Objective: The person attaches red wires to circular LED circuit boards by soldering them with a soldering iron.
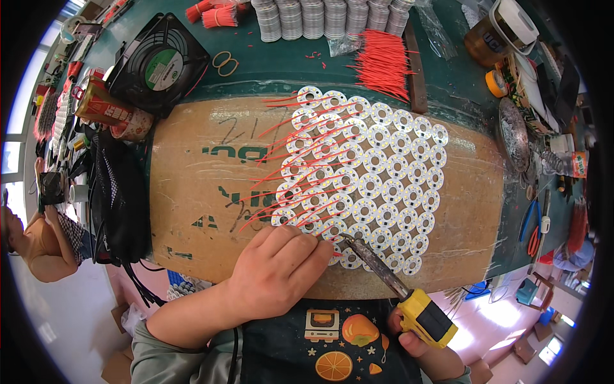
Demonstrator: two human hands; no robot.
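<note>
My left hand (276, 272) rests at the front edge of the grid of round white LED boards (382, 114). Its thumb and fingertips pinch a thin red wire (334, 240) at a board in the front rows; most of the wire is hidden by the fingers. In my right hand (412, 340) is a yellow and black soldering iron (432, 317), its dark tip touching or just above a board beside the left fingertips. Red wires (272, 180) stick out leftward from boards in the left columns. The boards lie on a brown cardboard sheet (185, 150).
A black fan (160, 64) stands at the back left beside tins. Stacked round boards (311, 20) and a heap of red wires (382, 64) are behind the sheet. To the right lie orange tape (495, 83), a metal dish (513, 134) and pliers (533, 235). Another person (48, 243) is at far left.
</note>
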